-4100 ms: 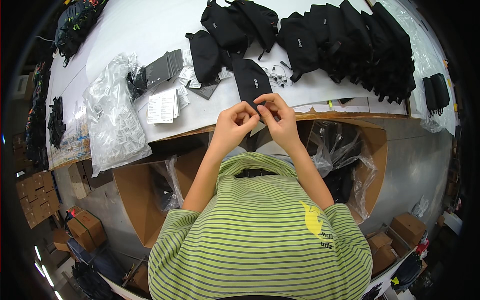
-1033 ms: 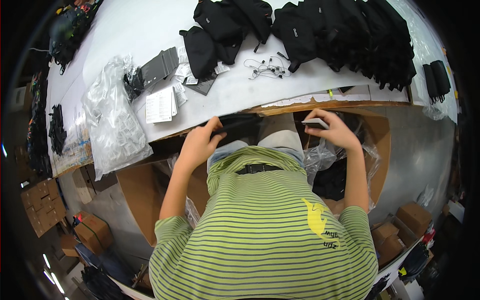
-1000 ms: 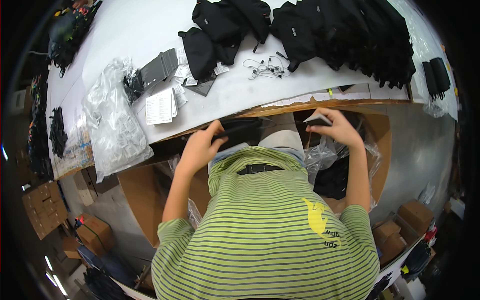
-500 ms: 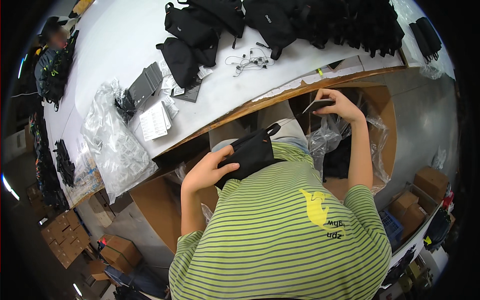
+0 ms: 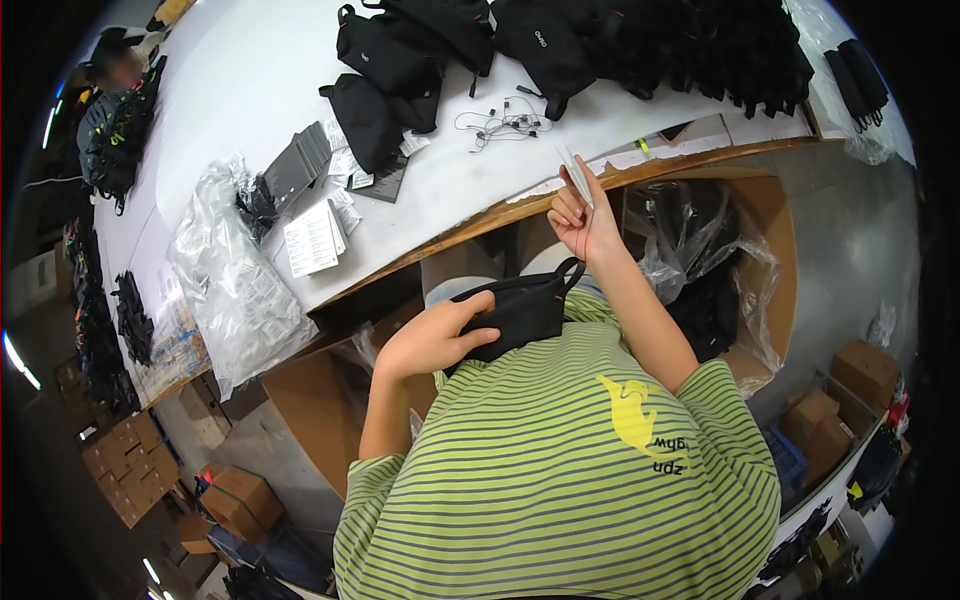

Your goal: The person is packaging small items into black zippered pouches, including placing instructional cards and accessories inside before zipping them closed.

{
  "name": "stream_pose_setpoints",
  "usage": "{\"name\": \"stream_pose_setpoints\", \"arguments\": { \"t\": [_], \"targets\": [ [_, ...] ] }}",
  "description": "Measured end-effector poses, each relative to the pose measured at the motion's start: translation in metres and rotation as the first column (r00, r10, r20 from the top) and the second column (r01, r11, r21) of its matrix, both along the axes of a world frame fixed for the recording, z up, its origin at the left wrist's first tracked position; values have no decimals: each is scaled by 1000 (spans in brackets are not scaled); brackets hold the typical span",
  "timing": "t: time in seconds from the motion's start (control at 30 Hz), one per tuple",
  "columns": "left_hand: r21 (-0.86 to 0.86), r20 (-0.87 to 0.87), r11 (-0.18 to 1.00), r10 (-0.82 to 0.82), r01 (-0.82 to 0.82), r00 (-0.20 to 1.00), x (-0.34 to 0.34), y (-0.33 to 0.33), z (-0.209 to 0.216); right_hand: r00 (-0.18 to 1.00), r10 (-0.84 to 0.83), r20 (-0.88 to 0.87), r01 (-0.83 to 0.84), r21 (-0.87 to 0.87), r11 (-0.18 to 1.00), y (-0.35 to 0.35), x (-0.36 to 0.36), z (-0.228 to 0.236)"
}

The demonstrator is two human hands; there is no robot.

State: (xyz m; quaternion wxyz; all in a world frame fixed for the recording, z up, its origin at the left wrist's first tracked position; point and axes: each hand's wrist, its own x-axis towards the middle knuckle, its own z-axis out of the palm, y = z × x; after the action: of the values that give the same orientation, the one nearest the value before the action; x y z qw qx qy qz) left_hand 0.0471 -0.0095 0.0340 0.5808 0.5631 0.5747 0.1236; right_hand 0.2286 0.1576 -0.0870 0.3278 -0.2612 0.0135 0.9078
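Swung the little card in from the right, up above the black pouch.

Gripping the pouch in the left hand as before, at the middle of the frame, by the striped shirt. Pinching the card in the right hand, tipped thin-side-on near the table edge. So brought closer to the pouch, but not touching; cannot tell if joined by string.

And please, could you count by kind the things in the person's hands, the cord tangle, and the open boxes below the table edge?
Black pouch in left hand: 1
Thin card in right hand: 1
Cord tangle on table: 1
Open cardboard boxes below table edge: 2
Total: 5
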Motion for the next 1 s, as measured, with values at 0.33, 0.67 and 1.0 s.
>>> {"name": "stream_pose_setpoints", "arguments": {
  "t": [0.33, 0.67, 1.0],
  "targets": [
    [32, -14, 999, -10, 11, 1000, 1, 7, 9, 798, -227, 559, -2, 379, 925, 12, -12, 8],
    [576, -125, 809, 229, -118, 965, 8, 26, 3, 286, -292, 913, -946, 219, -241, -7, -3, 112],
    [212, 112, 956, 182, -202, 977, -30, 34, -19, 242, -21, 970, -925, 225, -307, -24, 22, 113]
  ]
}}
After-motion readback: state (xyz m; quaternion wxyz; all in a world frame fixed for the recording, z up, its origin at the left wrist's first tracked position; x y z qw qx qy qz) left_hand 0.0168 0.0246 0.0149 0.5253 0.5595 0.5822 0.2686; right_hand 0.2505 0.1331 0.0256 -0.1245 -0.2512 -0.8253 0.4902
